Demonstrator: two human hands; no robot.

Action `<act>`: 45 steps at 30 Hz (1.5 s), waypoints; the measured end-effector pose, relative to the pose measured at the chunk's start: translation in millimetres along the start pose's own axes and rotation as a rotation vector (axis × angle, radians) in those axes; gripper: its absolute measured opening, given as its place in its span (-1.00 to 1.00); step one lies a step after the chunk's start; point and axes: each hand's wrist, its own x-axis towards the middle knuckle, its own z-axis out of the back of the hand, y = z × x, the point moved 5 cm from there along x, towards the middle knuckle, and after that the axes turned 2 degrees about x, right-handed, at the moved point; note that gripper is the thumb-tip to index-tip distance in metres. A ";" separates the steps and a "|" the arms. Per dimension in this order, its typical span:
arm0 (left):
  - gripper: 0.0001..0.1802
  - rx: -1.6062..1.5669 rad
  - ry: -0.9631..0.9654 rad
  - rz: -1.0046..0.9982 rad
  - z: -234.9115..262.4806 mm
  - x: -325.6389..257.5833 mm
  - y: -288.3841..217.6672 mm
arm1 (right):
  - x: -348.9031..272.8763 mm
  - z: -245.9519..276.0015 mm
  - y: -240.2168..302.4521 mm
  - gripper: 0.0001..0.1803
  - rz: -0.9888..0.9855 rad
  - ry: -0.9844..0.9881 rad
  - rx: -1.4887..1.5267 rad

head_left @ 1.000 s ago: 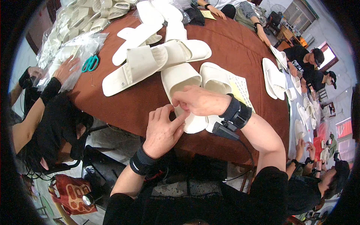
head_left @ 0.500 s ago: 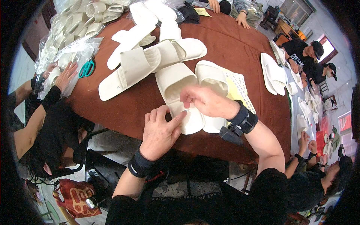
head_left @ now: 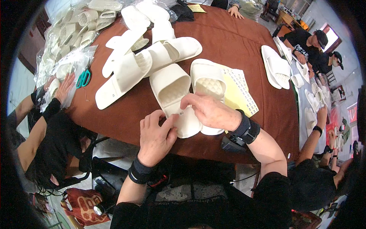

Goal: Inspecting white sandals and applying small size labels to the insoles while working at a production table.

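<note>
Slipper (head_left: 189, 126), cream-white, broad-strapped, rubbery, 1 of 2 abreast on brown fabric tablecloth (head_left: 228, 42). Left hand (head_left: 155, 133) is loosely spread at its heel; right hand (head_left: 213, 112) curls above (pinching or not, cannot tell).

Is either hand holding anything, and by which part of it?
Cannot be told: the left hand and right hand are at the heel end of a white slipper, but no clear grip shows.

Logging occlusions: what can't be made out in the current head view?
Head view:
- Right slipper of the near pair: middle hidden behind the right hand.
- Yellow sheet: left edge hidden by that slipper.
- Bagged slippers: far end cut off by the top edge.
</note>
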 end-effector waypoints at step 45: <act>-0.66 -0.031 -0.129 -0.106 -22.4 -3.8 11.9 | -12.3 -5.7 -2.7 -0.91 0.232 -0.294 -0.514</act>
